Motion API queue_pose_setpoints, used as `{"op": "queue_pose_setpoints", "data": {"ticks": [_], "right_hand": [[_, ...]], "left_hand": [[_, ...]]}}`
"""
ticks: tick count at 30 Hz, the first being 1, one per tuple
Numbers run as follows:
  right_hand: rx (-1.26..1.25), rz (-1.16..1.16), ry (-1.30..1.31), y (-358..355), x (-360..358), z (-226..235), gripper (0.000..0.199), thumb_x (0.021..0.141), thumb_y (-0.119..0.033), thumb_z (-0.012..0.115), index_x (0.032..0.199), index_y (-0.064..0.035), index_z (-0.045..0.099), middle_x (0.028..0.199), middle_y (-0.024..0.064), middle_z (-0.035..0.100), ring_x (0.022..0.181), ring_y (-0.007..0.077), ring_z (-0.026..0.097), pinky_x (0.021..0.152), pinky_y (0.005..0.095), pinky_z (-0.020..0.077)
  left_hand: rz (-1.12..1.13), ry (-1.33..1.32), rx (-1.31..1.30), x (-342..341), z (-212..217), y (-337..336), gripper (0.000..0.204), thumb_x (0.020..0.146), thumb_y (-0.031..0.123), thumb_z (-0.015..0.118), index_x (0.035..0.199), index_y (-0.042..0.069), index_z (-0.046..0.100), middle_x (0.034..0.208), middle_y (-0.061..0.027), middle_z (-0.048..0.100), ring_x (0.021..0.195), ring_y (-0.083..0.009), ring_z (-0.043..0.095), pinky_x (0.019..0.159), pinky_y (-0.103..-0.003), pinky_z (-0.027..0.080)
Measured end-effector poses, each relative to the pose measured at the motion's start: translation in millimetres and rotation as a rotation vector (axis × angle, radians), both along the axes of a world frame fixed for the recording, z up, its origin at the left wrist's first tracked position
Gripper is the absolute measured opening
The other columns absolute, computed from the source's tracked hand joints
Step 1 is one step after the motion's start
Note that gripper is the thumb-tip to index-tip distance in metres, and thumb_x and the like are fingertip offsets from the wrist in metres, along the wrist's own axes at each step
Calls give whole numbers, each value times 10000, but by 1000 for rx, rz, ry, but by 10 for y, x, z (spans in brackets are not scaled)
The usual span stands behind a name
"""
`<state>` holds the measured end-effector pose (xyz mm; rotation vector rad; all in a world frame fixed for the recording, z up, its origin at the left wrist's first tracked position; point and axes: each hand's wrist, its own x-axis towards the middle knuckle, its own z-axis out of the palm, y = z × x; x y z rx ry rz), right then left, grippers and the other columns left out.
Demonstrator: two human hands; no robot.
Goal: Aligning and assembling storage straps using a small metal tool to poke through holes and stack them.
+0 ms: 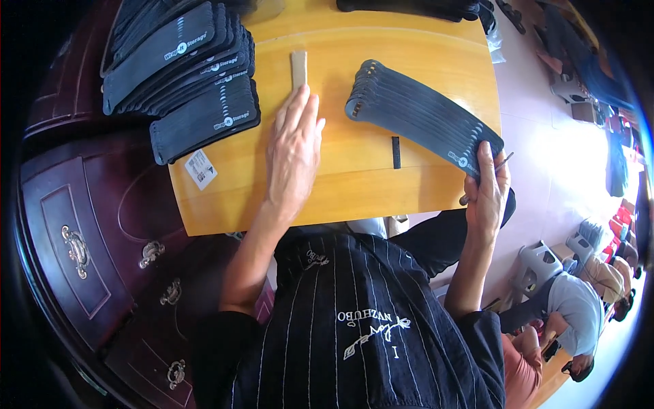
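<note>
My left hand (294, 150) lies on the yellow wooden table (361, 187) with fingers stretched out. Its fingertips meet the near end of a narrow beige strip (299, 67). On the right, my right hand (487, 194) grips the near end of a fanned stack of dark grey straps (422, 116), each with a row of slots and pale print. A thin dark rod (505, 161) also sticks out from that hand; what it belongs to is hidden. Between the hands lies a short black strip (396, 153).
Thick piles of similar dark straps (204, 116) cover the table's left side. A white label (200, 169) lies near its left edge. More dark pieces (409, 7) sit at the far edge. Dark wooden drawers (75, 238) stand at left. Other people (572, 307) and a grey plastic stool (538, 266) are at right.
</note>
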<state>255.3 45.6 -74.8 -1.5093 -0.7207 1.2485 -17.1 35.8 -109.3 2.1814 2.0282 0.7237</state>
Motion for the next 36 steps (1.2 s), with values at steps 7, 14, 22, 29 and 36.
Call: {"op": "queue_pose_setpoints", "data": {"ticks": [7,14,22,29,36], "right_hand": [[-98,32,-122,119,-228,-47,154,927,-260,628,891,-120,576,565,-63,490,372,-1,318,318,162,230],[-122,102,-176,215,-279,-61,161,925,-284,631,874,-139,580,545,-68,474,362,2,313,314,163,223],[-130,177,-162,373,-380,-99,160,920,-280,636,846,-149,581,550,-72,485,360,1,312,313,165,225],[-134,180,-98,394,-386,-144,132,921,-255,638,854,-150,591,590,-71,519,376,-10,333,333,145,230],[-134,165,-108,408,-382,-216,112,918,-256,645,883,-157,607,620,-82,541,388,-16,345,341,139,231]], "left_hand": [[8,-345,103,-20,71,-297,433,835,-83,597,1247,33,532,1281,-150,531,1118,-299,579,907,-363,510],[156,-419,124,-58,-28,-266,561,759,-6,728,1267,28,492,1142,-160,560,1040,-327,560,864,-385,489],[191,-371,167,-36,-98,-215,585,733,65,779,1247,47,499,1082,-92,638,913,-242,574,781,-349,479],[203,-408,159,-20,-98,-226,571,738,63,774,1241,47,505,1075,-95,638,911,-252,564,798,-353,475],[185,-463,146,-6,-118,-243,558,745,-9,737,1245,-13,491,1037,-160,601,946,-324,562,815,-399,460]]}}
